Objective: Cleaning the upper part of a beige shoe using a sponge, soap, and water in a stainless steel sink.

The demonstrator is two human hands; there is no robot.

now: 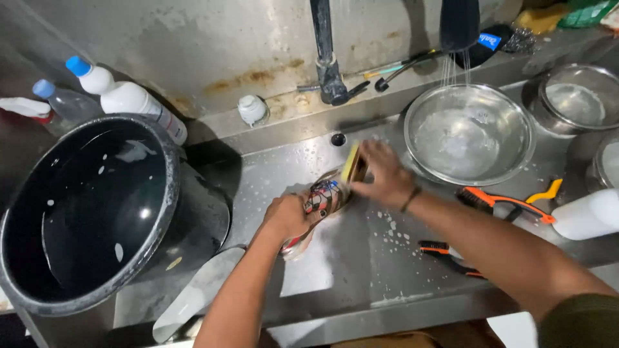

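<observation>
L hand (285,216) grip closed round patterned glass (324,196), tilted over wet steel surface (361,258). Beyond, R hand (385,175) pinches yellow sponge (353,164) at glass's far end, prob. its mouth. Farther: steel bowl (509,109) under running water.

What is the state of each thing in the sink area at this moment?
Printed glass: tilted, gripped by left hand.
Yellow sponge: pressed to the glass by right hand.
Steel bowl: upright, wet, water streaming in.
Black pot: tilted, wet inside.
White bottle: capped, leaning.
</observation>
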